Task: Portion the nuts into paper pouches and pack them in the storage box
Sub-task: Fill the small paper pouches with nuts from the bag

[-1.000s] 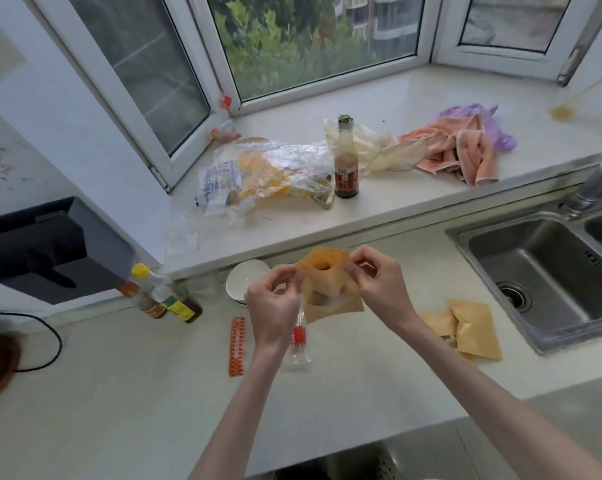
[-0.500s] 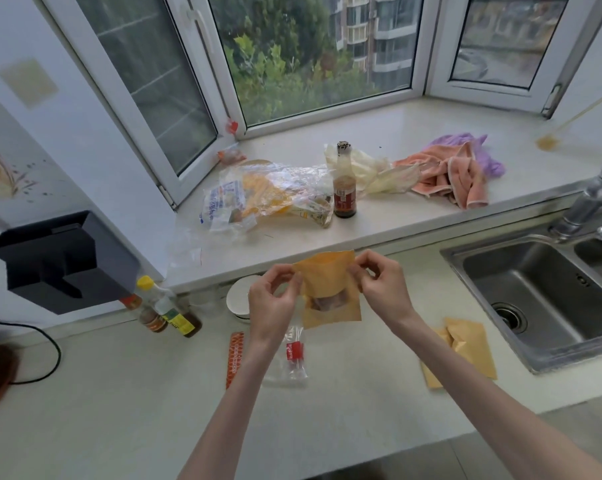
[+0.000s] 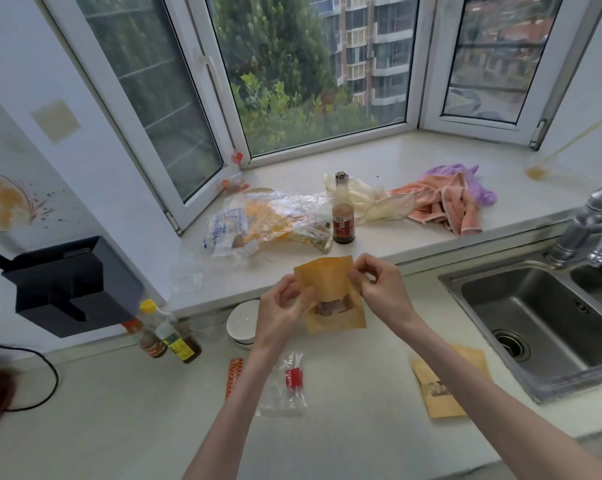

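On the counter, nearest the viewer, a clear plastic bag with a red label is seen lying flat, with an orange strip just to its left. To the right, two more pouches are laid overlapped on the counter near the sink — brownish contents can be made out through the window of one.

Above the counter, a paper pouch is held upright between both hands. The left hand is curled against the pouch's left edge, its thumb and fingers pinching the paper at mid height. The right hand is closed on the upper right corner, the edge being pinched between thumb and forefinger. Nuts are visible through the pouch's clear window, in its lower half.

Behind the left hand a white bowl is partly hidden; further left, small bottles are grouped by the wall.

On the sill — beyond the hands — are noted a crumpled plastic wrapper, a dark sauce bottle standing upright, and heaped cloths.
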Demonstrator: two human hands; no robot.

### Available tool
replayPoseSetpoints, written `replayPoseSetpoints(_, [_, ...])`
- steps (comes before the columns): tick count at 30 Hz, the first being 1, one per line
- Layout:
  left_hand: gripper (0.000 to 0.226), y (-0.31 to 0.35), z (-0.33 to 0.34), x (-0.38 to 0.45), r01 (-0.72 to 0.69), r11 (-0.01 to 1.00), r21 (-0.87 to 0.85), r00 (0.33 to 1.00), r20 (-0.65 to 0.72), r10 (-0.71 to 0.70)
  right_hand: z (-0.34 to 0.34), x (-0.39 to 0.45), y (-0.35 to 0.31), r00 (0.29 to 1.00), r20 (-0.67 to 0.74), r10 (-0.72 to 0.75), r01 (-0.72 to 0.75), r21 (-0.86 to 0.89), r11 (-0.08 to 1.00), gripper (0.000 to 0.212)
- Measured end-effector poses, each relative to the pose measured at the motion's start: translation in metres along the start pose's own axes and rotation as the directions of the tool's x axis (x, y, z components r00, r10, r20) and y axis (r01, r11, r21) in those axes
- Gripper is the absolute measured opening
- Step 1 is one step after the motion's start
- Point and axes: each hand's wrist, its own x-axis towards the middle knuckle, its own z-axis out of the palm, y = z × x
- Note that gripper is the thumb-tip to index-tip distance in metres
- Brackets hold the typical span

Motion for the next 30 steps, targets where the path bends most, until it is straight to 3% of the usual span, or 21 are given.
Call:
replayPoseSetpoints(2, [0.024,0.010,0.005,0.005,-0.018,1.000,-0.019,1.000,-0.011,0.018,0.000,0.001,-0.005,1.000,0.013,-0.017,0.017,-0.010,1.000,0.034])
replayPoseSetpoints(7, [0.012,0.029,0.014,0.014,-0.029,0.994,-0.108,0.998,-0.050,0.024,-0.006,0.003,-0.014,0.999,0.033,-0.037,0.038,-0.044,0.998,0.032])
replayPoseSetpoints(14, [0.014,0.037,0.025,0.017,-0.045,0.999,-0.028,0.997,-0.061,0.043,-0.010,0.006,-0.032,0.995,0.061,-0.075,0.083,-0.140,0.987,0.013])
replayPoseSetpoints(17, [0.017,0.036,0.024,0.016,-0.101,0.992,0.077,0.992,-0.064,0.106,-0.012,0.008,-0.038,0.990,0.020,-0.141,0.142,-0.261,0.955,0.009])
replayPoseSetpoints(22, [0.005,0.042,0.022,0.017,-0.283,0.864,0.417,0.957,0.061,0.284,-0.018,0.009,-0.046,0.930,0.263,-0.255,0.358,-0.506,0.785,0.004])
replayPoseSetpoints(30, [0.010,0.059,0.022,0.026,-0.412,0.676,0.611,0.911,0.277,0.305,-0.025,0.010,-0.051,0.938,0.295,-0.182,0.318,-0.526,0.789,0.016])
